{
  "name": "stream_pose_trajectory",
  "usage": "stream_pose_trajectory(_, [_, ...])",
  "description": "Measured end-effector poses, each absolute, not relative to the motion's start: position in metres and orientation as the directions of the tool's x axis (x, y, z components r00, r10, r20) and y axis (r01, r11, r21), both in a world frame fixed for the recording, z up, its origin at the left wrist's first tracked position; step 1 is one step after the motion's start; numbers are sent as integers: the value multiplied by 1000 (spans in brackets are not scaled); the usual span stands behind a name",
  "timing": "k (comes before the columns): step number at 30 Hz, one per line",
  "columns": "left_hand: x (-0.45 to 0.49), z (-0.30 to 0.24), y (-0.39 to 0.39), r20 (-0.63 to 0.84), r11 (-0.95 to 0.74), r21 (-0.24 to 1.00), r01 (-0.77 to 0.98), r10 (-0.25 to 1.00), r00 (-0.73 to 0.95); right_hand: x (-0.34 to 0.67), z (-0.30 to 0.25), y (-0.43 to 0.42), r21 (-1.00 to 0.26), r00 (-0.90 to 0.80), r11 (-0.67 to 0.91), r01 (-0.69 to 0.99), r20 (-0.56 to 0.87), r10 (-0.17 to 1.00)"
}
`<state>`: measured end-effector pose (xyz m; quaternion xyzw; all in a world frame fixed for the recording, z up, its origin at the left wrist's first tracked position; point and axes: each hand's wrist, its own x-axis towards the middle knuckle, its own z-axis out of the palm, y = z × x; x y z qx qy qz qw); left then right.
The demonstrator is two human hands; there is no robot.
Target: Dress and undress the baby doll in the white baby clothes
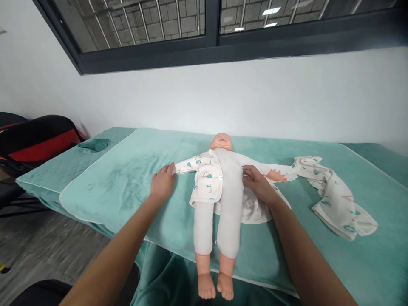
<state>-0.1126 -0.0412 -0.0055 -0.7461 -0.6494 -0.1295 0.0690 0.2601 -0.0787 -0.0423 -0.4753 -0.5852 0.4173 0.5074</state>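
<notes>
A baby doll (232,187) with a white cloth body lies on its back, feet towards me. Its left-side arm, as I see it, is in the sleeve of a white baby jacket (207,187) printed with small green figures. That front panel covers one side of the chest; the other half is spread under the doll on the right. My left hand (163,182) is closed around the end of the sleeve, hiding the doll's hand there. My right hand (259,182) touches the doll's side, fingers bent and slightly apart. The doll's other hand (276,175) lies bare on top of the second sleeve.
Patterned baby trousers (341,199) lie on the right of the bed, touching the sleeve end. A green plush cover (127,187) with white piping spreads over the bed. Folding chairs (41,140) stand at the left. Behind are a white wall (204,97) and a dark-framed window (212,25).
</notes>
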Motion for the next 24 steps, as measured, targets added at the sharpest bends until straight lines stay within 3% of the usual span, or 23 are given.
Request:
stream_pose_trajectory(3, [-118,1,-16,257,-171,43,984,954,154,261,-43,-78,-973,-29,183,137,181,983])
stream_pose_trajectory(7, [-97,10,-9,315,-183,126,975,939,135,262,-44,-77,-978,-47,169,124,164,985])
stream_pose_trajectory(11, [-51,20,-25,460,-397,348,849,862,215,262,-43,-77,-975,-66,181,126,174,983])
stream_pose_trajectory(15, [0,38,-34,429,-514,544,663,850,307,261,-40,-79,-961,-82,196,194,183,980])
stream_pose_trajectory(20, [52,62,-36,324,-612,464,640,790,521,259,-42,-79,-941,-96,259,216,243,965])
stream_pose_trajectory(24, [77,74,-33,317,-641,414,646,767,558,260,-46,-77,-894,-32,283,348,290,956])
